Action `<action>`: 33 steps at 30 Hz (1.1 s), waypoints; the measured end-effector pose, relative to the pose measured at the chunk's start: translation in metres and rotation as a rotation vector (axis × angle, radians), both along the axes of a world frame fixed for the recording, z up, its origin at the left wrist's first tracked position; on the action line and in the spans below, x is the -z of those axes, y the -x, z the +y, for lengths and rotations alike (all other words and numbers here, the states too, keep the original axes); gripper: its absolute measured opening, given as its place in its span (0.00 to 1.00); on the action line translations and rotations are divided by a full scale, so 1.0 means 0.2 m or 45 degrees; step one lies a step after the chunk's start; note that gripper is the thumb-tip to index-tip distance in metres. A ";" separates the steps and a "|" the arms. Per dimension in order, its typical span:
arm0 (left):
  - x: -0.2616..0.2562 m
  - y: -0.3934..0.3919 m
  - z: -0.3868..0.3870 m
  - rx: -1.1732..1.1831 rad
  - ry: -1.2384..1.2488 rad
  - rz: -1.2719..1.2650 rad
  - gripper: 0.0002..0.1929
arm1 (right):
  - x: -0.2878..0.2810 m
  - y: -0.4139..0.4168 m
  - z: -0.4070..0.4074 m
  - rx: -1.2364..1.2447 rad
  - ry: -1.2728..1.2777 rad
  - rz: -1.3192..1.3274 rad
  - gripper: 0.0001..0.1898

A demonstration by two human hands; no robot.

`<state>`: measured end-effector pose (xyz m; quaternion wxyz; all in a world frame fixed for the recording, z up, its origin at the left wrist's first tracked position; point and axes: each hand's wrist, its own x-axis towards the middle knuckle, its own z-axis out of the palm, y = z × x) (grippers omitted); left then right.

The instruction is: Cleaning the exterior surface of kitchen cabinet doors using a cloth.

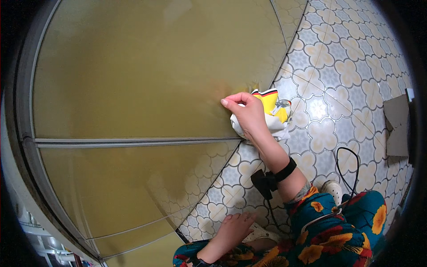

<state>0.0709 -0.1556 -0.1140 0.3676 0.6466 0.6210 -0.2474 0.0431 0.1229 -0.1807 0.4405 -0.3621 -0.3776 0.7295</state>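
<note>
My right hand (248,111) is in front of a glossy olive-yellow cabinet door (150,73). Its thumb and index finger are pinched together with nothing visible between the tips, and the other fingers are hidden. Beneath and behind this hand is a white bag (280,124) on the floor, against the base of the door. Yellow packaging (269,101) with a red and black edge sticks out of it, next to some clear crinkled plastic. My left hand (233,228) hangs over my left knee, its fingers slightly apart and holding nothing.
A black strap with a device (263,183) sits on my right forearm, and a black cable (357,163) loops near my knee. Patterned tiles (322,110) cover the floor. Folded grey cardboard (397,125) stands at the right. A metal frame strip (133,143) divides the cabinet doors.
</note>
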 end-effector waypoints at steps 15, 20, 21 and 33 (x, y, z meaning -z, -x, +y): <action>0.01 0.01 -0.03 -0.020 -0.007 0.022 0.29 | 0.00 0.01 0.01 0.035 -0.062 -0.033 0.08; 0.00 0.01 -0.05 -0.047 -0.020 0.009 0.29 | -0.04 0.01 0.00 0.005 -0.049 -0.003 0.09; 0.00 0.01 -0.04 -0.046 -0.024 0.011 0.29 | -0.02 0.00 0.01 0.003 -0.017 -0.018 0.09; -0.02 0.02 -0.04 -0.078 -0.002 0.010 0.29 | 0.21 -0.01 0.16 0.097 0.400 0.293 0.09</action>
